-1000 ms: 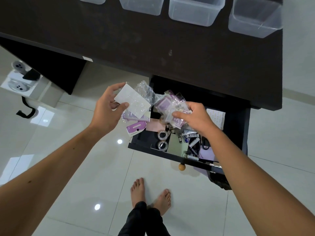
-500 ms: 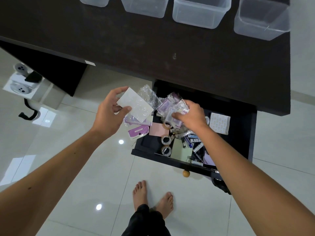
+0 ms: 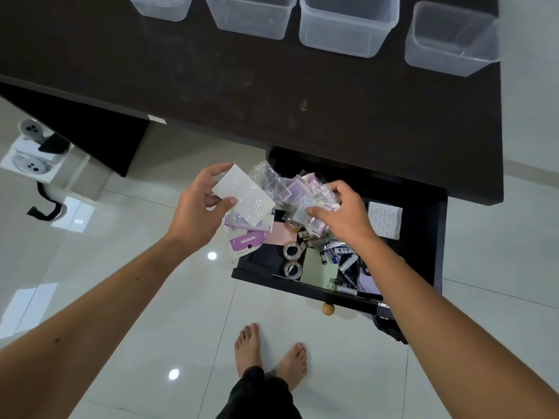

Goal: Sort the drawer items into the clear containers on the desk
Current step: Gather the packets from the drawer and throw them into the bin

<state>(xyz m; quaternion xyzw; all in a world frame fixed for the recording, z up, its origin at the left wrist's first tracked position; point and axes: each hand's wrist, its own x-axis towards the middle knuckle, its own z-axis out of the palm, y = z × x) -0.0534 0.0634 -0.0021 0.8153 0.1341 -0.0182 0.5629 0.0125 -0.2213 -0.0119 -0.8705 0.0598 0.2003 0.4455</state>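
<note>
We are standing barefoot over the open drawer (image 3: 423,237), our left hand (image 3: 196,213) pinching a white card (image 3: 245,199) with plastic-wrapped purple packets beneath it, just left of the drawer. Our right hand (image 3: 341,216) is gripping a crumpled bundle of clear packets (image 3: 305,195) above the drawer's tape rolls (image 3: 292,260) and batteries (image 3: 341,258). Four clear containers (image 3: 348,22) are sitting along the far edge of the dark desk (image 3: 211,80).

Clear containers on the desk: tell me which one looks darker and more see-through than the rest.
The far-right container, at the desk's right end. The dark desk shows through its walls, while the other three look milky white.
</note>
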